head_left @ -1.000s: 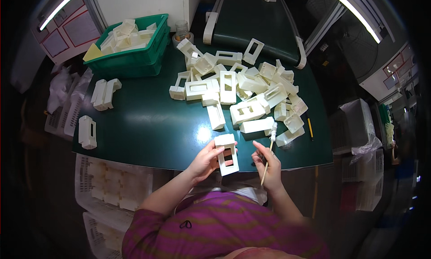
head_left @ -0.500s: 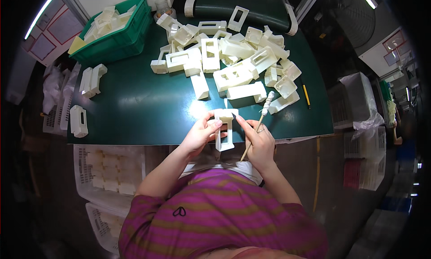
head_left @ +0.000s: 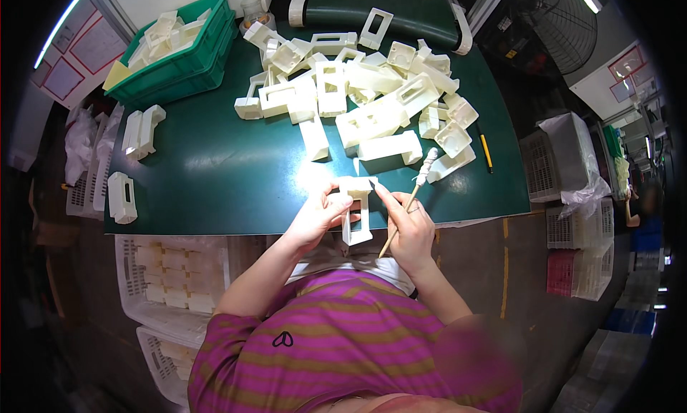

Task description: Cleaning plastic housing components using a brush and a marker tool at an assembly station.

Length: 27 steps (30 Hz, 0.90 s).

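A cream-white plastic housing part (head_left: 356, 233) with a rectangular opening is pinched between the thumb and fingers of my left hand (head_left: 320, 211) at the near edge of the table. Closed around a thin wooden stick (head_left: 392, 238), my right hand (head_left: 411, 230) is at the part's right side. White wrapping covers the stick's upper end, which points away from me. By my right fingertips a small dark pointed tip (head_left: 373, 187) meets the part's upper end; its kind cannot be made out. Beyond my hands lies a heap of similar plastic parts (head_left: 372, 120).
A green crate (head_left: 207, 77) of parts stands at the far left. Loose parts (head_left: 123, 198) lie on the left of the green table (head_left: 215, 191). A yellow pencil-like stick (head_left: 486, 153) lies at right. White baskets (head_left: 129, 270) with parts are below the left edge.
The whole view has shifted slightly. My hands keep nearly the same hold on the part and the stick; the part has barely moved.
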Motion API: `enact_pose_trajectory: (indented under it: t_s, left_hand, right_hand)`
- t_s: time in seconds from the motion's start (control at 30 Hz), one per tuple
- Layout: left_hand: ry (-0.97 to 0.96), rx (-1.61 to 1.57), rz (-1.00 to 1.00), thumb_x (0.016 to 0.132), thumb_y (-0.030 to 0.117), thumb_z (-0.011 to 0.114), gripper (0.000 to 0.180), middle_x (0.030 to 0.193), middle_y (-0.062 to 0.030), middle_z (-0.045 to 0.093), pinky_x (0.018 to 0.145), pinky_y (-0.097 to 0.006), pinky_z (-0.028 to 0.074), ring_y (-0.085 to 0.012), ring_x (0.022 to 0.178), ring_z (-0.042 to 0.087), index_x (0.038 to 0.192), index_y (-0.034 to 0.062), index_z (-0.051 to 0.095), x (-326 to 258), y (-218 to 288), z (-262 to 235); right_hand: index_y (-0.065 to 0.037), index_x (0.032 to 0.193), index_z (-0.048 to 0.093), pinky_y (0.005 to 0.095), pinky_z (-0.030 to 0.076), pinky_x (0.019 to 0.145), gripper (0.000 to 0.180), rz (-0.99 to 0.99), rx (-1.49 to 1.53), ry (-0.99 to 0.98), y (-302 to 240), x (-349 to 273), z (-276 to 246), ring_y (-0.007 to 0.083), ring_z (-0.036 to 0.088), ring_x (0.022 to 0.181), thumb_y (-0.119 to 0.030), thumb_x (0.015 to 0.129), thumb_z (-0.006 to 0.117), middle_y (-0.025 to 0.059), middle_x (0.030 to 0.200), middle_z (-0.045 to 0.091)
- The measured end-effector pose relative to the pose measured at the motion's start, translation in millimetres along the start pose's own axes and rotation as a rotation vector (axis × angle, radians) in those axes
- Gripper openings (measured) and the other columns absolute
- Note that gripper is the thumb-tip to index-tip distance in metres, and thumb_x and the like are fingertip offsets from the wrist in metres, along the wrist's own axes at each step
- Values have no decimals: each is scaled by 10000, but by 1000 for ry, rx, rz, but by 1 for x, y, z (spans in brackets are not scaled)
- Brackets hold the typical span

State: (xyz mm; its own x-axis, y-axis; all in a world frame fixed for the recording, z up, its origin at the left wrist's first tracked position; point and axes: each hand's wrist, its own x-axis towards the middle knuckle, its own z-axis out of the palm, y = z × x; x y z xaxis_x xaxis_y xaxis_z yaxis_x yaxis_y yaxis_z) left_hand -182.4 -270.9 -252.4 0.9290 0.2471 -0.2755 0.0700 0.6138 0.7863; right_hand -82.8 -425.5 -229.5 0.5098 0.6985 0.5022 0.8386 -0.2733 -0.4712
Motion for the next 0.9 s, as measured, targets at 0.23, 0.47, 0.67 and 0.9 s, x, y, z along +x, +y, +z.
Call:
enact_pose_trajectory:
  t_s: [0.23,0.47,0.67,0.9]
  left_hand:
    - [14,9,9,860,145,544,418,1104,-150,516,858,-329,474,-202,1009,550,1189,-29,353,-2,0,1]
    - [20,16,-33,873,140,530,357,1058,-118,563,876,-331,463,-194,954,577,1167,36,357,-1,-10,-9]
    - [15,-8,-1,870,104,518,365,1079,-120,556,877,-347,464,-196,985,568,1184,37,346,0,-1,0]
    - [7,-46,36,857,118,547,423,1068,-134,553,842,-310,478,-176,955,569,1202,-29,353,0,-8,-2]
  right_hand:
    - [-106,1074,616,337,455,624,417,59,-50,-17,-2,3,-4,262,570,739,56,696,548,107,832,574]
    - [-165,1092,613,337,460,610,428,175,-51,-15,24,0,-4,243,575,735,12,706,561,79,806,573]
    - [-32,1216,476,274,429,591,367,156,226,137,19,6,-12,198,542,671,-245,919,440,90,788,565]
    - [21,798,588,251,447,613,255,212,624,115,-10,13,-8,150,604,716,-140,914,428,100,772,632]
